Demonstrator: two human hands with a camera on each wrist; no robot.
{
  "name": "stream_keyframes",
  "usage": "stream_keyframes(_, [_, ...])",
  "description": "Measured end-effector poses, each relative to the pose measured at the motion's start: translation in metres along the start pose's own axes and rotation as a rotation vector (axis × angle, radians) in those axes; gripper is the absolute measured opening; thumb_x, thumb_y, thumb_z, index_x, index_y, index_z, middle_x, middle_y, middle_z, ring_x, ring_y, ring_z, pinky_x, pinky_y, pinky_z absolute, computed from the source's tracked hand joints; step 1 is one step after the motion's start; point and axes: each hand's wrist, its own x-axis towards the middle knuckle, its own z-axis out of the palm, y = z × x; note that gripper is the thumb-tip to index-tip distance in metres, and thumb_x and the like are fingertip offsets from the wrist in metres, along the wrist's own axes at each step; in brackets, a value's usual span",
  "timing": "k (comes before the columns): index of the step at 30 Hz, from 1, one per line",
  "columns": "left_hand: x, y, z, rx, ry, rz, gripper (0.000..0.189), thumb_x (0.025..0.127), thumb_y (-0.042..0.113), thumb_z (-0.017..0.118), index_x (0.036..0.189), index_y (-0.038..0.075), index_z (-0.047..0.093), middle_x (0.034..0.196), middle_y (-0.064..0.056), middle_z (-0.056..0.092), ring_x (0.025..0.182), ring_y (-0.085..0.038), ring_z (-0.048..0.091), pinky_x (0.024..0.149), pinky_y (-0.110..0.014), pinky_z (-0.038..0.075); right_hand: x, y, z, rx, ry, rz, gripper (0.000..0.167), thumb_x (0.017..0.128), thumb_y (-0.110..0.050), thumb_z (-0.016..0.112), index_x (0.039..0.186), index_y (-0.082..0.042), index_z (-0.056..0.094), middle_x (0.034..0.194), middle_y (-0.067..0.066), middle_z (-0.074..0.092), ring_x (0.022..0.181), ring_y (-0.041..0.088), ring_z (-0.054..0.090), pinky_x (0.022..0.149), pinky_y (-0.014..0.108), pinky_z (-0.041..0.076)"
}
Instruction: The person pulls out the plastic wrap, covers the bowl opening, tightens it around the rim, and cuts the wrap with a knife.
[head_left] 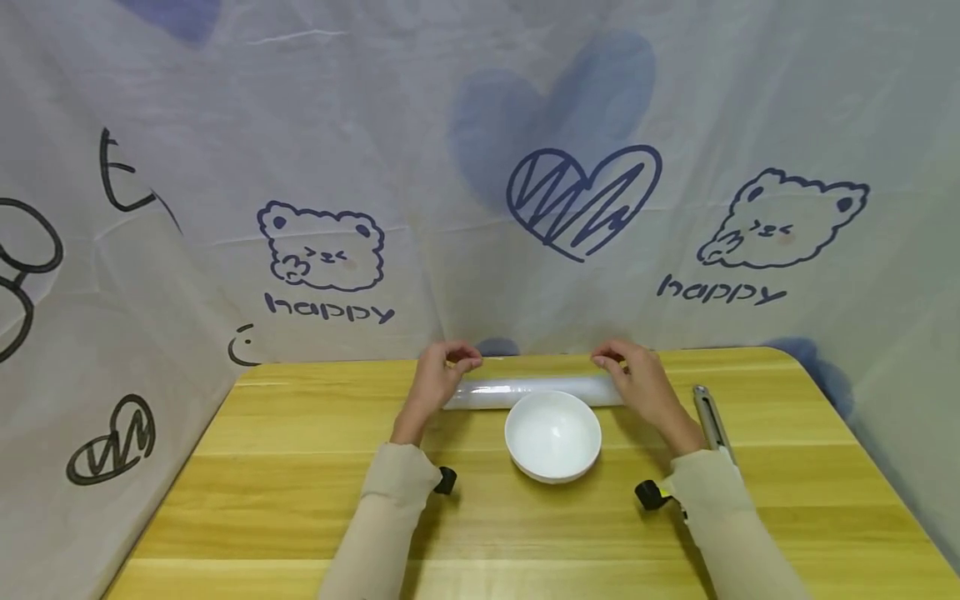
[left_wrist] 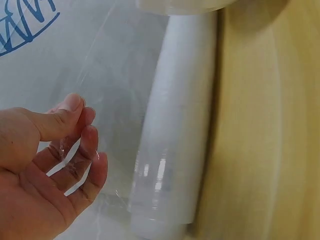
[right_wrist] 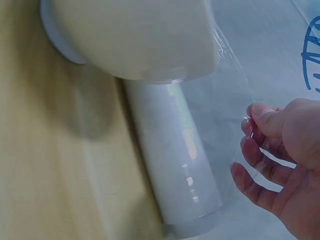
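A roll of clear cling film (head_left: 487, 393) lies crosswise on the table, just behind a white bowl (head_left: 553, 437). Past the roll's left part, my left hand (head_left: 438, 375) pinches the edge of the thin film between thumb and forefinger. The right hand (head_left: 636, 379) pinches that edge at the other end. Between them the film (right_wrist: 232, 55) stretches as a see-through sheet, its edge showing as a fine bright line in both wrist views. In the left wrist view the other fingers (left_wrist: 90, 142) curve loosely behind the film. The bowl's inside holds nothing visible.
To the right of the right forearm lies a slim grey metal tool (head_left: 712, 417) with a long slot, partly hidden by the sleeve. A printed cloth (head_left: 480, 275) hangs right behind the wooden table's (head_left: 292, 467) back edge. Black wrist cameras (head_left: 446, 481) sit at both cuffs.
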Motion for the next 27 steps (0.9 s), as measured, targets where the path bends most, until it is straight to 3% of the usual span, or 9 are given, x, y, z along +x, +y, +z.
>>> stream_keyframes(7, [0.006,0.015,-0.010,-0.020,-0.021,-0.017,0.008,0.098,0.006,0.070,0.095,0.003,0.076,0.091,-0.010,0.072,0.084,-0.031,0.065,0.070,-0.030,0.055,0.008,-0.009,-0.015,0.012,-0.003,-0.031,0.014,0.104,-0.012,0.060,0.106,-0.002,0.071,0.102,0.012,0.070,0.094,0.028,0.063,0.083,0.051,0.059])
stream_keyframes(10, [0.009,0.022,-0.016,-0.009,-0.022,0.009,0.009,0.098,0.007,0.070,0.095,0.002,0.077,0.090,-0.012,0.072,0.078,-0.029,0.063,0.063,-0.027,0.051,0.013,-0.014,-0.022,0.007,-0.004,-0.050,0.014,0.105,-0.012,0.060,0.106,-0.002,0.070,0.101,0.012,0.069,0.092,0.027,0.063,0.082,0.050,0.059])
stream_keyframes(16, [0.016,0.037,-0.027,0.031,-0.013,0.075,0.007,0.096,0.007,0.073,0.093,0.002,0.077,0.087,-0.008,0.072,0.072,-0.019,0.059,0.060,-0.025,0.049,0.019,-0.026,-0.035,0.010,-0.019,-0.058,0.015,0.106,-0.013,0.057,0.107,-0.002,0.068,0.102,0.016,0.069,0.092,0.028,0.063,0.082,0.051,0.058])
stream_keyframes(27, [0.025,0.060,-0.042,0.034,-0.004,0.119,0.010,0.097,0.008,0.071,0.093,0.002,0.077,0.087,-0.014,0.072,0.076,-0.032,0.062,0.059,-0.026,0.048,0.030,-0.042,-0.052,0.009,-0.006,-0.099,0.014,0.106,-0.011,0.056,0.106,-0.002,0.067,0.102,0.018,0.068,0.090,0.030,0.061,0.080,0.048,0.057])
